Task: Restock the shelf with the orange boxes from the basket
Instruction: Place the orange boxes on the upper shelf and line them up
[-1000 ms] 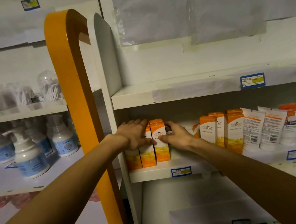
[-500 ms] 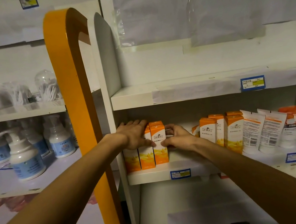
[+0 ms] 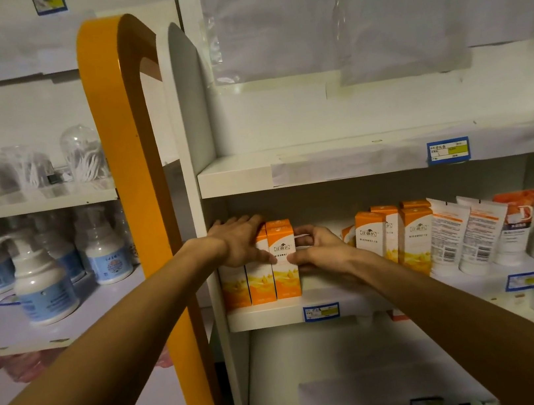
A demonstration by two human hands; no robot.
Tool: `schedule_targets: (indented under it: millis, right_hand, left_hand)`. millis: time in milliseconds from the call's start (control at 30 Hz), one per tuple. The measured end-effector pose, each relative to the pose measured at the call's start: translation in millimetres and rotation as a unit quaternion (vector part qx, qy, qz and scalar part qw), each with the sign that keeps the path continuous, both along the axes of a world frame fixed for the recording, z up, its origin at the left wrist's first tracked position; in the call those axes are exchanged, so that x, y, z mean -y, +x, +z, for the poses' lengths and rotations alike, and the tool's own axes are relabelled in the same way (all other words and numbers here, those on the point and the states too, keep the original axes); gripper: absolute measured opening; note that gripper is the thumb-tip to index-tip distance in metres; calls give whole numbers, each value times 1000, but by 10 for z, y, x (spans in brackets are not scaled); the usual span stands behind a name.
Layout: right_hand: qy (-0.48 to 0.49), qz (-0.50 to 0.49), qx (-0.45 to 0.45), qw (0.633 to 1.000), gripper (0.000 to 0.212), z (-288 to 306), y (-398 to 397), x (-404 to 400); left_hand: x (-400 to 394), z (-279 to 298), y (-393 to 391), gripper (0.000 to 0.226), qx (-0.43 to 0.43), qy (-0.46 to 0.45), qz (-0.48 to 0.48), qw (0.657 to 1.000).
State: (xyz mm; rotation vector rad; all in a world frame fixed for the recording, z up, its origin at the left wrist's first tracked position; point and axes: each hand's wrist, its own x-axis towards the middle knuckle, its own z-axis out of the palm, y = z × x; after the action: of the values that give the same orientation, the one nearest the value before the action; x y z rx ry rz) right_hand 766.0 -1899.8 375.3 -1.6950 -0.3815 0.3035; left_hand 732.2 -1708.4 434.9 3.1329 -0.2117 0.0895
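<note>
Boxes, orange ones (image 3: 260, 272), stand three in a row at the left end of the middle shelf (image 3: 360, 304). Left hand (image 3: 240, 241) lies flat over their tops, fingers straight, thumb on the front of the rightmost box. Right hand (image 3: 318, 252) curls loosely against that box's right side, thumb on its front edge. More orange boxes (image 3: 398, 234) sit further right.

Two bare forearms in view, entering from the lower corners of the frame. No sleeves reach the visible part of either arm. Left hand (image 3: 242, 240): no glove, ring, watch or band visible. Right hand (image 3: 321, 251): likewise no glove or ring, wrist bare. Fingernails too small to make out.
</note>
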Motion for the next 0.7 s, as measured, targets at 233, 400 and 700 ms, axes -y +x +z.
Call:
schedule_targets:
  millis: [233,400,700]
  right_hand:
    - [25,1,-12,1000,63,-19,-29,32]
    - [20,6,-11,1000,61,4,-38,50]
    - [59,-27,-8,998,59,-132,-46,-4]
  left_hand:
    - [4,24,-9,94,-28,27,3,999]
    - [-1,48,10,94,-40,18,1,999]
    - [0,35,32,95,-38,20,5,999]
